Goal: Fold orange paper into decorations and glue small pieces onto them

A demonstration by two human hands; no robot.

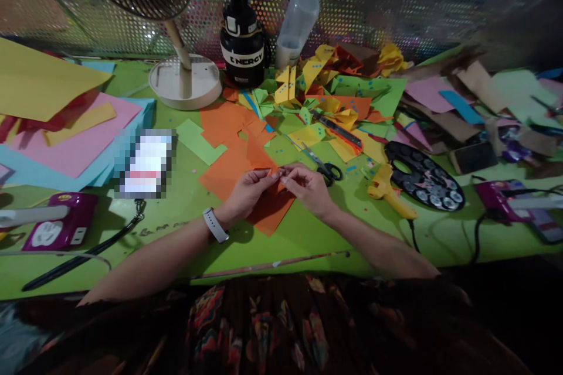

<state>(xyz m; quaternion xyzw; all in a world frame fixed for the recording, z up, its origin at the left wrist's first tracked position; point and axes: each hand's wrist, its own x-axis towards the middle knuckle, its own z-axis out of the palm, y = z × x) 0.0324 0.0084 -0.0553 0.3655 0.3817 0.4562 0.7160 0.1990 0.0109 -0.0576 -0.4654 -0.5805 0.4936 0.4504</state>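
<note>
A: What is lying at the left?
B: A phone (pixel 147 164) is resting on the green table (pixel 308 241); a black strap (pixel 108 242) is trailing from its lower end.
A: State the left hand.
B: The left hand (pixel 250 192) is pinching orange paper (pixel 271 208) between thumb and fingers.
A: Locate the paper.
B: It is sitting between both hands, near other orange sheets (pixel 224 169).
A: State the right hand.
B: The right hand (pixel 310 188) is gripping the same paper, fingertips together, just beside the left thumb.
A: Further right?
B: Scissors (pixel 331 173) are lying near that hand; beyond, a yellow glue gun (pixel 391 192) is lying beside a black oval tray (pixel 433 184).
</note>
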